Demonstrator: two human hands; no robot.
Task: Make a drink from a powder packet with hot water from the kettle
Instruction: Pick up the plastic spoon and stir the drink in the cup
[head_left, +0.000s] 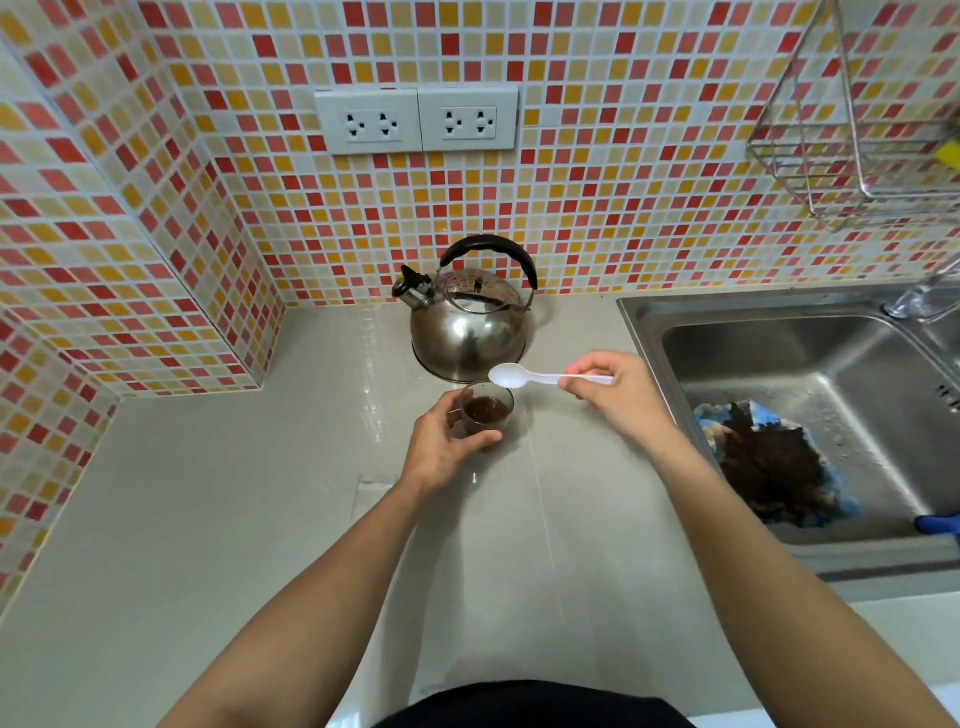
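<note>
A small clear glass (488, 410) with dark brown drink in it stands on the grey counter (234, 519). My left hand (441, 447) wraps around the glass from the left. My right hand (618, 395) pinches the handle of a white plastic spoon (524, 376), whose bowl hovers just above the glass's right rim. A steel kettle (467, 322) with a black handle stands right behind the glass, its spout pointing left. No powder packet is in view.
A steel sink (831, 364) lies to the right, holding a blue cloth (774, 467) covered with dark brown mess. A tap (914, 301) sits at its back. Two wall sockets (415, 122) and a wire rack (857, 156) hang on the mosaic tiles.
</note>
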